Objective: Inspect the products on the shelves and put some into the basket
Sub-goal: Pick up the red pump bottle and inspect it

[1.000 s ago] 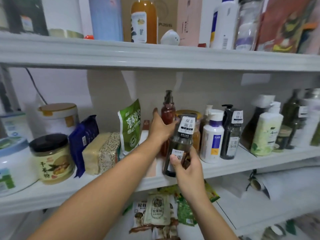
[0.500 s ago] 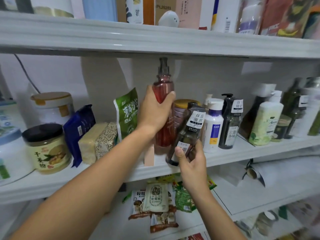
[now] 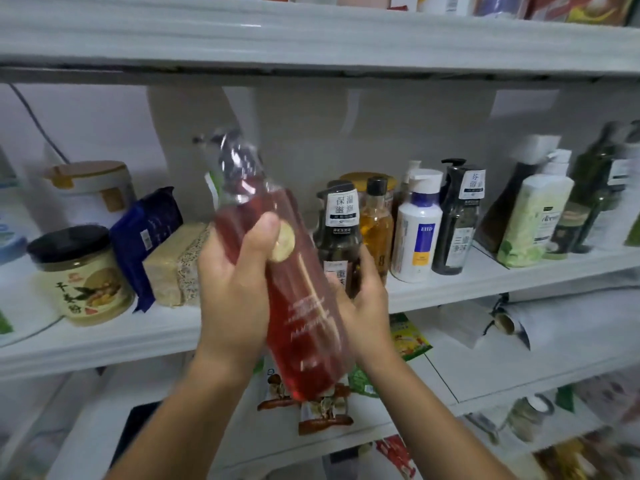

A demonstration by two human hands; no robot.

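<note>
You were standing in what looked like a little shop: white shelves (image 3: 485,282) packed with toiletry bottles (image 3: 417,230), a jar (image 3: 83,275), snack packs (image 3: 173,265), and more packets (image 3: 311,407) on the level below.

Both hands are holding a red pump bottle (image 3: 298,306) before the shelves.
The left hand (image 3: 235,292) is gripping its side, the right hand (image 3: 367,306) is cradling it at 3 o'clock, pump tilting toward 11 o'clock.

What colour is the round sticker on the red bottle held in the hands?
Gold, on the red pump bottle, beside the left hand's thumb; only the head view shows it.
</note>
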